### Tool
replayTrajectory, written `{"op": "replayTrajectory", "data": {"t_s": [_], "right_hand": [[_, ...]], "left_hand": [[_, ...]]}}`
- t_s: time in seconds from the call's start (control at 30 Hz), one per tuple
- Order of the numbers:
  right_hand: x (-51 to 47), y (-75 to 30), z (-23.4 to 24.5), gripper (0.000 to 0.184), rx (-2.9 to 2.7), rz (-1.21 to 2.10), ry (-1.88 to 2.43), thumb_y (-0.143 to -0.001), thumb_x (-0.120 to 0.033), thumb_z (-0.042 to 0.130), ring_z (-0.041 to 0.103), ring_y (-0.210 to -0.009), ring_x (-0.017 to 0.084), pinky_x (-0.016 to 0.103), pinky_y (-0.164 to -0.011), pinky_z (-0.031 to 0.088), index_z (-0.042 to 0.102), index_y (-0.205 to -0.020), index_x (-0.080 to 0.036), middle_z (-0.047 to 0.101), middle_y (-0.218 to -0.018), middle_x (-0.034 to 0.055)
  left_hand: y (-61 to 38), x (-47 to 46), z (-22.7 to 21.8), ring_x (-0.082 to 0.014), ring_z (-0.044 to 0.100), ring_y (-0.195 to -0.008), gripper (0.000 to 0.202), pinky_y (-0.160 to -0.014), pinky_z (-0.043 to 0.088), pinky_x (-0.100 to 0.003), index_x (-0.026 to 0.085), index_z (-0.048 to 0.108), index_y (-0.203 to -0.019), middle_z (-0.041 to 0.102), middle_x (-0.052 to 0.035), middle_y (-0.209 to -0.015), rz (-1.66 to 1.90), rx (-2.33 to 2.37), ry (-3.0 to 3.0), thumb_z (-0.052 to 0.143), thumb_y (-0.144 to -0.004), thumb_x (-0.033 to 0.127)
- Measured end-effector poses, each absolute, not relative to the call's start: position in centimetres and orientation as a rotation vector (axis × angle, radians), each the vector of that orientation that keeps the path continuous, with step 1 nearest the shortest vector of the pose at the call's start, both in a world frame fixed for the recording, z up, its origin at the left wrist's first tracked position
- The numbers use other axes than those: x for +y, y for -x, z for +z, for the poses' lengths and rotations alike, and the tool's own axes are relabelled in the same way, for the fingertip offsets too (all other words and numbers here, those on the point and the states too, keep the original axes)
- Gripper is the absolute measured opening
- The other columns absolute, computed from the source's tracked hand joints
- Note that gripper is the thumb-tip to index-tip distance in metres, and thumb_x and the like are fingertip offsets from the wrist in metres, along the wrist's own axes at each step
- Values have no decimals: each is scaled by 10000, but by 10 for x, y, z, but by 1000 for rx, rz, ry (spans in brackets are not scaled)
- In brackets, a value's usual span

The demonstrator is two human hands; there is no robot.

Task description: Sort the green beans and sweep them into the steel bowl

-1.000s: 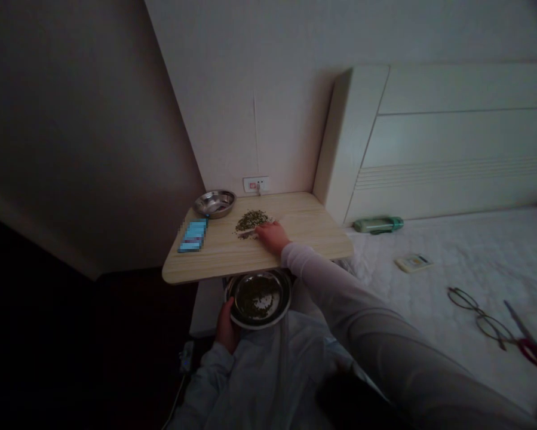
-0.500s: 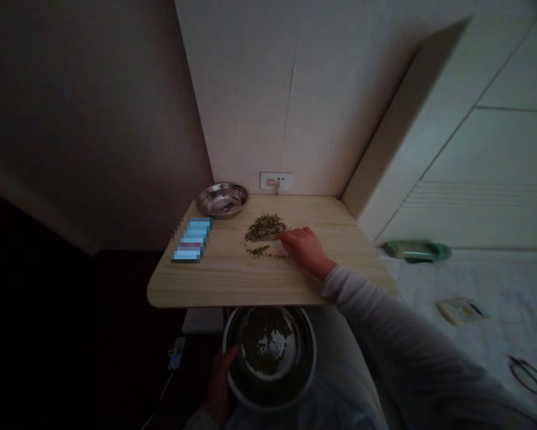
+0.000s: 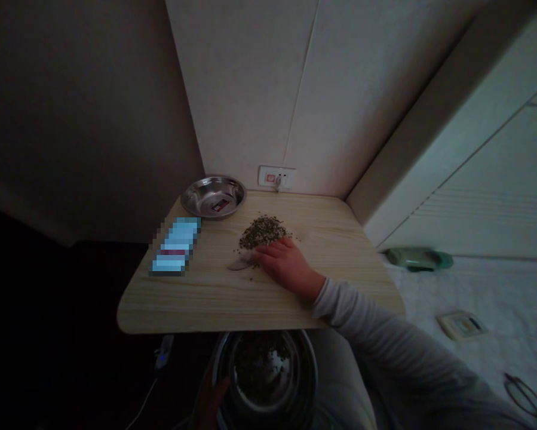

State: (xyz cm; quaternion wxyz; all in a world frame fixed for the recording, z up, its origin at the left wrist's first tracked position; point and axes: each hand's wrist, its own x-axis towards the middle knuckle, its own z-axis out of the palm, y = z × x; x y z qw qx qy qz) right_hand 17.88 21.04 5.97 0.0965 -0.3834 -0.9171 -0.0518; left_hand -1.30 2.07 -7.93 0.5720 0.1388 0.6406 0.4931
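Note:
On the table, a pile of small dark green seeds or beans [image 3: 264, 230] lies loose. My right hand [image 3: 290, 269] rests at the pile's near edge, its fingers closed on a thin, pale, blade-like piece [image 3: 241, 261] whose tip points left. Its exact kind is unclear, and my fingers hide the rest of it. Below the table's front edge, my left hand [image 3: 214, 397] grips the left rim of a steel bowl [image 3: 310, 382] over my lap. More small green bits lie inside that bowl.
A second steel bowl [image 3: 196, 200] with a label inside stands at the table's back left. Near it lies a phone, blurred out [image 3: 176, 246]. A wall socket [image 3: 277, 177] is behind the table [image 3: 183, 310]. A green bottle-like object [image 3: 418, 258] lies on the bedding at right.
My right hand has moved left and nearer with the blade-like piece, over where a small scatter of seeds lay. The view has shifted; my left hand still holds the bowl.

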Motion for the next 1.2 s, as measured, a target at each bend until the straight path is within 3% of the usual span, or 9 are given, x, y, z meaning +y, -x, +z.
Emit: {"op": "replayTrajectory", "data": {"t_s": [0.13,0.3,0.63,0.93,1.2], "right_hand": [[210,-184,53,291,-2738,-191,1100,-847,-240,334,491,-858,172,325,-745,290,510,-1079,-240,570,-1055,51],[207,-195,48,260,-2730,-179,1074,-841,-210,361,489,-869,166,326,-760,281,531,-1038,-209,580,-1027,55],[195,-210,44,260,-2710,-171,1163,-836,-218,373,492,-860,179,325,-735,251,538,-1037,-202,579,-1047,60],[178,-220,47,257,-2698,-156,1196,-812,-194,398,499,-852,172,315,-739,244,541,-1026,-189,591,-1021,60],[172,-228,59,248,-2361,-65,1370,-821,-243,379,529,-794,165,292,-723,301,577,-952,-172,631,-882,62]], "left_hand": [[10,19,-78,-285,313,-1186,282,-976,255,-394,276,627,-815,622,-37,-957,1177,1515,-356,616,-533,287],[9,28,-61,-278,414,-1109,335,-952,279,-403,237,629,-871,621,-49,-948,1048,1493,-446,591,-555,342],[-1,35,-39,-269,535,-930,213,-836,385,-371,196,635,-663,646,-45,-742,1077,1407,-401,625,-494,324],[-4,37,-22,-244,559,-840,71,-811,395,-370,205,590,-529,638,-37,-700,1109,1413,-420,618,-515,268],[1,38,-48,-249,510,-944,133,-856,351,-362,186,625,-598,627,-41,-751,1201,1468,-527,620,-520,294]]}}
